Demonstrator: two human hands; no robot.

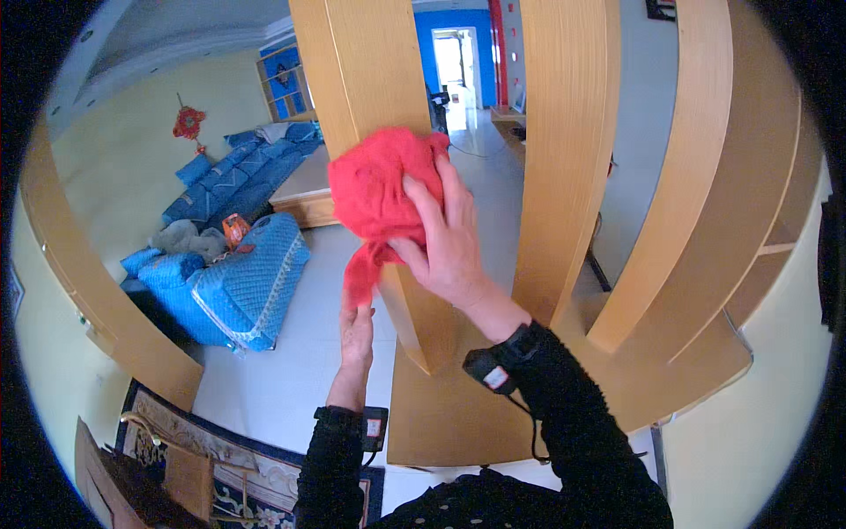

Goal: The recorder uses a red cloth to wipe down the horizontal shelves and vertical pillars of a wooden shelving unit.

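A bunched red cloth [380, 188] lies against the front of a light wooden post [360, 66]. My right hand [449, 244] grips it with the fingers spread over its right side. The cloth's loose end hangs down to my left hand [357, 334], which holds it from below; the cloth hides those fingertips. Both hands are at the post's lower part, above a wooden ledge [456, 423]. Each of my wrists carries a small black device with a cable.
More wooden uprights [568, 132] rise on the right, joined to the ledge. A blue quilted sofa [251, 278] and a low table [304, 198] stand at left beyond the post. Lower left are a wooden chair [188, 476] and a patterned rug [264, 473].
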